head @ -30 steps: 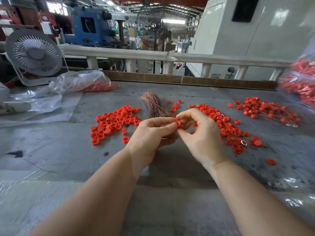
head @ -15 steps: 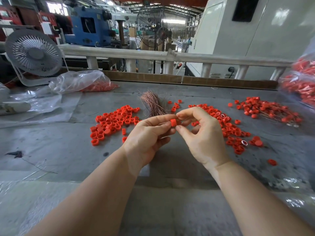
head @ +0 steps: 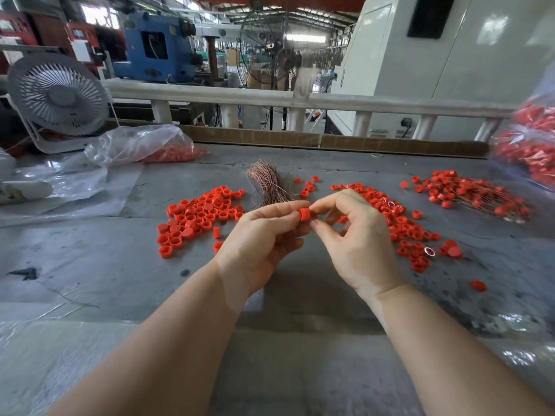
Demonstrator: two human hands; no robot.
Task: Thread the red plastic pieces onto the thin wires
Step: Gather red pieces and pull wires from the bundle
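Note:
A small red plastic piece [head: 304, 214] is pinched between the thumb and forefinger of my left hand [head: 261, 238]. My right hand [head: 357, 238] meets it from the right, thumb and forefinger tips at the piece; whether they pinch a wire I cannot tell. A bundle of thin copper-coloured wires [head: 268, 183] lies on the grey table just behind my hands. Loose red pieces lie in a heap to the left [head: 198, 214] and another to the right [head: 402, 226]. Pieces with wires through them are piled at the far right [head: 471, 193].
A clear plastic bag with red pieces [head: 144, 145] and a white desk fan [head: 57, 97] stand at the back left. Another bag of red pieces [head: 531, 145] is at the right edge. A white rail [head: 270, 99] runs behind the grey table [head: 90, 259].
Both hands have drawn slightly apart, so the red piece between the fingertips shows more fully. The hands stay in the same place over the table.

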